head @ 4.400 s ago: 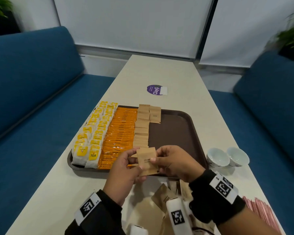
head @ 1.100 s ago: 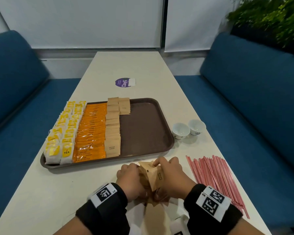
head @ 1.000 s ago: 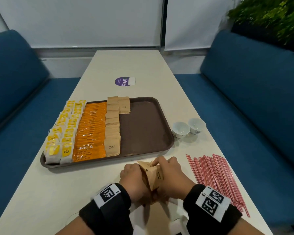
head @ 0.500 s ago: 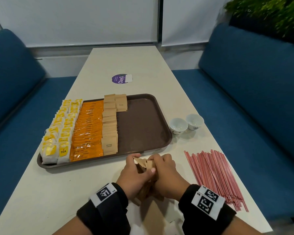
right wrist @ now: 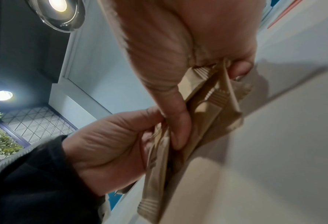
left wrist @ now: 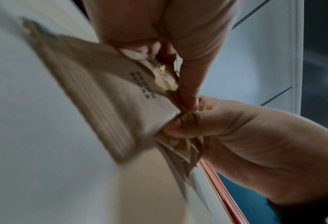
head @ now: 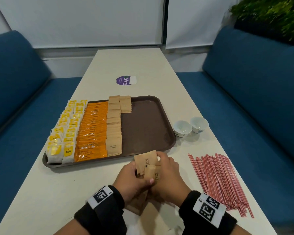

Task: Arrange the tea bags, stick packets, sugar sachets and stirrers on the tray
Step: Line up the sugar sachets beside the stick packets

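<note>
Gripped a loose bunch of sugar sachets [head: 147, 164] in left hand [head: 131, 179] and right hand [head: 166, 177], apparently squaring them for the tray [head: 148, 131].

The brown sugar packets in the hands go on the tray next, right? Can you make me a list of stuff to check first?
1. Both hands hold the brown sugar packets: ok, the left hand and right hand pinch the bunch.
2. Packets squared up: not ok, they fan out at angles.
3. Room on the tray: ok, bare brown space right of the sugar row.
4. Second sugar row started: ok, short stack at the far end.
5. Cups out of the way: ok, off the tray.
6. Stirrers on the tray: not ok, they lie on the table.
</note>
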A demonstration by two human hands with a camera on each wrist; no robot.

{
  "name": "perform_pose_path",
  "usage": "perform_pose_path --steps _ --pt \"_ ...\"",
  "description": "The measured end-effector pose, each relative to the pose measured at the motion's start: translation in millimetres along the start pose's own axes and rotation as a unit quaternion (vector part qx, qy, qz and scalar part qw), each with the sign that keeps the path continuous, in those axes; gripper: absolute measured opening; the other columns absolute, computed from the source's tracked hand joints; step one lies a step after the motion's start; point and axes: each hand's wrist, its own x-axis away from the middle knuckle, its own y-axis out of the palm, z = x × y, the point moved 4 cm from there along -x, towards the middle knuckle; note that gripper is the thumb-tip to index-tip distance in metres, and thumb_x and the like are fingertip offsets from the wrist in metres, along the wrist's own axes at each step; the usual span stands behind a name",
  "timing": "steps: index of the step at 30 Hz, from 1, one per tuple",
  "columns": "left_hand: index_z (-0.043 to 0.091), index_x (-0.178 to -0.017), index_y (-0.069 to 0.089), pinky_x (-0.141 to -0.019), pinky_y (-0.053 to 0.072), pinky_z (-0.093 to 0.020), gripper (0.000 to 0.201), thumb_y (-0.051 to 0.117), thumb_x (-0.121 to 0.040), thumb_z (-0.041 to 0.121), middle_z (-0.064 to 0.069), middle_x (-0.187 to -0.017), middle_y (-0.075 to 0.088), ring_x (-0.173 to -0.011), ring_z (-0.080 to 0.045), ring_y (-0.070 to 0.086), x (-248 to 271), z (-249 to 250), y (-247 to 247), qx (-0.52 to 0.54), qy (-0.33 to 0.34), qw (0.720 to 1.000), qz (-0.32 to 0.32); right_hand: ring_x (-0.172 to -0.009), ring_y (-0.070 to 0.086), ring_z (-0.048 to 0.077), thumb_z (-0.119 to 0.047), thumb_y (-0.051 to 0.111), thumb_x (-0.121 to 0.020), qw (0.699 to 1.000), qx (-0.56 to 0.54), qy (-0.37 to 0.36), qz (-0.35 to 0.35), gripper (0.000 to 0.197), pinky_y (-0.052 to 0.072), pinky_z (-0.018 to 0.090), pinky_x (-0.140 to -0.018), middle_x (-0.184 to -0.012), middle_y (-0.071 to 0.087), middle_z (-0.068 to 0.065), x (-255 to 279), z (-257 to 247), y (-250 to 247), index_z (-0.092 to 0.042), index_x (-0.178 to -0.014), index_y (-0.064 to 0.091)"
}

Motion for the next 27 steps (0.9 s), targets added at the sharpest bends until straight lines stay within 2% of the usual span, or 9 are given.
perform_pose_path --steps 2,4,6,10,13,16,20,23,27 --pt "0.034 -0.097 0.051 -0.064 0.044 -0.007 0.04 0.074 -0.077 0.008 0.017 -0.094 0.063 -0.087 0.003 0.059 2 -1 3 -0.005 0.012 1.0 -0.008 -0.104 0.049 0.015 -0.02 0.072 -0.057 0.999 -0.036 0.002 -0.003 0.073 0.05 0.038 -0.087 -0.107 0.049 -0.006 -1 -1 3 -0.031 -0.12 0.038" --pt "0.034 -0.105 0.05 -0.072 0.045 -0.012 0.042 0.073 -0.078 0.011 0.017 -0.098 0.063 -0.092 0.001 0.059 3 -1 5 -0.014 0.019 1.0 -0.01 -0.093 0.06 0.015 -0.021 0.069 -0.052 0.998 -0.069 0.004 -0.005 0.064 0.056 0.039 -0.078 -0.1 0.059 -0.004 -2 -1 5 -0.03 -0.11 0.044" --pt "0.034 -0.111 0.047 -0.078 0.046 -0.016 0.046 0.073 -0.079 0.014 0.017 -0.102 0.062 -0.097 -0.002 0.058 2 -2 5 -0.029 0.023 0.999 -0.005 -0.086 0.063 0.013 -0.016 0.068 -0.055 0.995 -0.098 0.002 -0.01 0.055 0.056 0.033 -0.071 -0.096 0.062 -0.002 -1 -1 4 -0.028 -0.104 0.046" --pt "0.031 -0.116 0.044 -0.086 0.046 -0.021 0.049 0.073 -0.079 0.015 0.013 -0.108 0.06 -0.102 -0.006 0.057 -1 -3 4 -0.038 0.032 0.999 0.002 -0.081 0.061 0.007 -0.006 0.069 -0.064 0.993 -0.116 -0.016 -0.017 0.047 0.048 0.017 -0.058 -0.092 0.062 -0.006 1 -1 -1 -0.024 -0.101 0.046" --pt "0.034 -0.116 0.04 -0.09 0.044 -0.022 0.052 0.073 -0.079 0.017 0.009 -0.115 0.055 -0.108 -0.009 0.053 -1 -2 3 -0.049 0.046 0.998 0.012 -0.082 0.064 0.01 -0.003 0.069 -0.063 0.99 -0.138 -0.017 -0.028 0.049 0.055 0.023 -0.06 -0.091 0.063 -0.006 -1 -2 0 -0.023 -0.101 0.046" --pt "0.033 -0.115 0.041 -0.082 0.046 -0.015 0.051 0.073 -0.079 0.015 0.013 -0.108 0.059 -0.102 -0.004 0.056 -1 -4 1 -0.026 0.044 0.999 0.006 -0.087 0.065 0.017 -0.001 0.07 -0.061 0.987 -0.152 -0.019 -0.044 0.051 0.058 0.032 -0.066 -0.095 0.064 0.0 -3 -4 -1 -0.021 -0.102 0.047" --pt "0.036 -0.106 0.043 -0.08 0.048 -0.016 0.046 0.072 -0.08 0.011 0.016 -0.103 0.061 -0.1 -0.003 0.06 -3 -2 -5 0.003 0.059 0.998 0.012 -0.084 0.065 0.015 0.005 0.07 -0.063 0.984 -0.175 -0.031 -0.033 0.056 0.058 0.029 -0.061 -0.095 0.065 0.0 -5 -8 -10 -0.023 -0.105 0.046" --pt "0.035 -0.109 0.043 -0.069 0.049 -0.011 0.046 0.069 -0.082 0.008 0.015 -0.102 0.061 -0.09 0.005 0.061 -4 0 -10 0.047 0.055 0.997 0.017 -0.086 0.065 0.013 0.007 0.074 -0.063 0.981 -0.187 -0.042 -0.026 0.063 0.06 0.032 -0.063 -0.099 0.063 -0.003 -6 -15 -14 -0.026 -0.109 0.045" --pt "0.035 -0.106 0.044 -0.078 0.049 -0.018 0.045 0.068 -0.081 0.007 0.012 -0.107 0.061 -0.103 -0.005 0.059 -8 -1 -19 0.102 0.06 0.991 0.055 -0.093 0.066 0.018 0.012 0.073 -0.061 0.967 -0.248 -0.049 -0.02 0.066 0.06 0.04 -0.065 -0.106 0.063 0.002 -10 -19 -15 -0.03 -0.104 0.046"
